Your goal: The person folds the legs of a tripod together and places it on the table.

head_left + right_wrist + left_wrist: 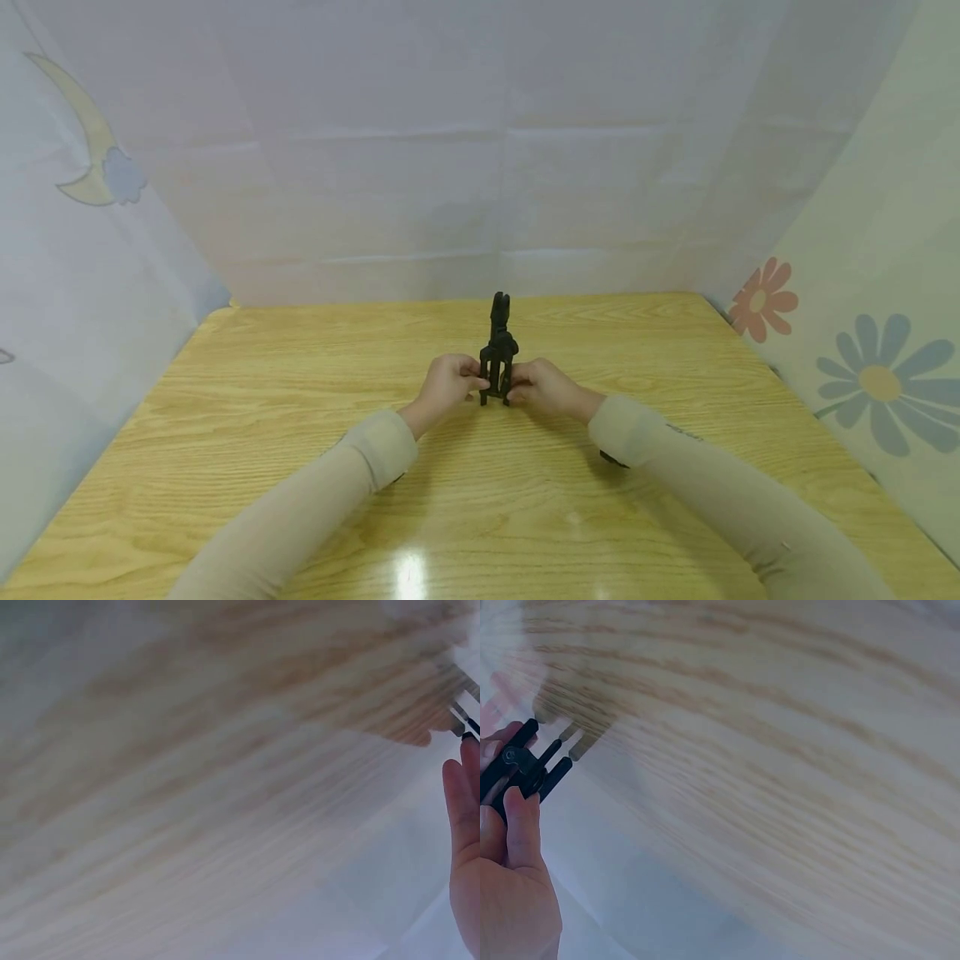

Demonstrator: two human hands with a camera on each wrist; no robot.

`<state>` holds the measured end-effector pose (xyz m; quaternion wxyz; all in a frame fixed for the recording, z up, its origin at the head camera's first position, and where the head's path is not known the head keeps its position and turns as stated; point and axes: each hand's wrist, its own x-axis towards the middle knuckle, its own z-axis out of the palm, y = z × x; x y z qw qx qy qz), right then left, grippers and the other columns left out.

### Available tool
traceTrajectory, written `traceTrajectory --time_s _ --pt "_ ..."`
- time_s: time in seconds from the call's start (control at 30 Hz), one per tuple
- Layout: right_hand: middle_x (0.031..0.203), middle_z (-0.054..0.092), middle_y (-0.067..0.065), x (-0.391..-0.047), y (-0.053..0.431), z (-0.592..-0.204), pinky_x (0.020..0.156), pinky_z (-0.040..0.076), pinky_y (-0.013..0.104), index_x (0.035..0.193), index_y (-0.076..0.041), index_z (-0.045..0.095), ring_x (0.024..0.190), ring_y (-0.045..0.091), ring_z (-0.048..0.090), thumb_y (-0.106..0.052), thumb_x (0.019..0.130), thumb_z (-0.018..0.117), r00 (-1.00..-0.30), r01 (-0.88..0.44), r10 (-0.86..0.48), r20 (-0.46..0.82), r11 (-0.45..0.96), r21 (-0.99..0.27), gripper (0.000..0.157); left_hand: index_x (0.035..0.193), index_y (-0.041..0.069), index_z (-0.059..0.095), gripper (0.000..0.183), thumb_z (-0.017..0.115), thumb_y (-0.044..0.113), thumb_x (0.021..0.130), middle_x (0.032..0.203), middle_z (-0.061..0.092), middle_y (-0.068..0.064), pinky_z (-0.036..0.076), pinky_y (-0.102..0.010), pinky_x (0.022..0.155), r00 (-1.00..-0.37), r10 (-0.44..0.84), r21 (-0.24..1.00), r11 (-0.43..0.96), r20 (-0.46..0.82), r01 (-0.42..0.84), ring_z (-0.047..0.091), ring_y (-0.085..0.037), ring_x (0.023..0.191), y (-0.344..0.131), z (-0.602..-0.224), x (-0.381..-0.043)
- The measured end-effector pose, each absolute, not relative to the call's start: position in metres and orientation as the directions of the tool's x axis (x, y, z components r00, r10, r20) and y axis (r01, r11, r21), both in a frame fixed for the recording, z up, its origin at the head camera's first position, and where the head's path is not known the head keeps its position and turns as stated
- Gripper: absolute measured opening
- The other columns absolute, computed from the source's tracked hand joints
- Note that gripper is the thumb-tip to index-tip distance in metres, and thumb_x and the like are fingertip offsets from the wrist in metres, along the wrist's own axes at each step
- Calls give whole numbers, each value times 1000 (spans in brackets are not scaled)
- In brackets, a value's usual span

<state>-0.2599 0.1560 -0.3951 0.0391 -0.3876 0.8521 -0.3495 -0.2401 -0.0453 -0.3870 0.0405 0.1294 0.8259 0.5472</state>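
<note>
A small black folding stand (497,354) is upright near the middle of the table, with parallel legs below and a narrow forked top. My left hand (450,379) pinches the lower left leg, its thumb in front. From the other side, my right hand (546,387) holds the lower right leg between thumb and fingers. In the left wrist view, the stand's dark bars (529,765) and a round pivot show between the left thumb and fingers. Only a bit of the stand (471,729) appears past the right hand (466,825) at the right wrist view's edge.
The glossy wood-grain table (300,467) reaches back to a pale hanging cloth (390,167). Cloth walls stand at both sides, with a moon (86,133) printed on the left one and large flowers (881,383) on the right one.
</note>
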Motion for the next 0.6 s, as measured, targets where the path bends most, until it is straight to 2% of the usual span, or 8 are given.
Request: traceTrajectory --time_s 0.13,0.33,0.6 --pt "94 72 15 -263 155 -395 77 57 29 99 8 71 88 25 70 3 84 71 -695 -640 -687 214 454 -620 16 92 -8 69 6 68 -4 87 90 70 -18 59 -34 64 -962 262 917 362 72 167 69 -28 82 -45 -387 -241" --pt "90 73 13 -266 154 -392 71 57 27 94 6 73 83 21 70 1 84 72 -733 -578 -663 149 493 -650 12 94 -9 69 8 67 -3 89 94 69 -21 59 -32 63 -961 273 922 357 48 147 69 -28 84 -47 -389 -241" --pt "84 73 10 -281 154 -393 64 54 22 88 4 75 74 11 67 0 81 76 -718 -572 -690 92 509 -643 9 95 -9 69 8 68 -4 88 95 69 -21 59 -31 62 -957 287 922 355 50 155 69 -29 84 -50 -389 -243"
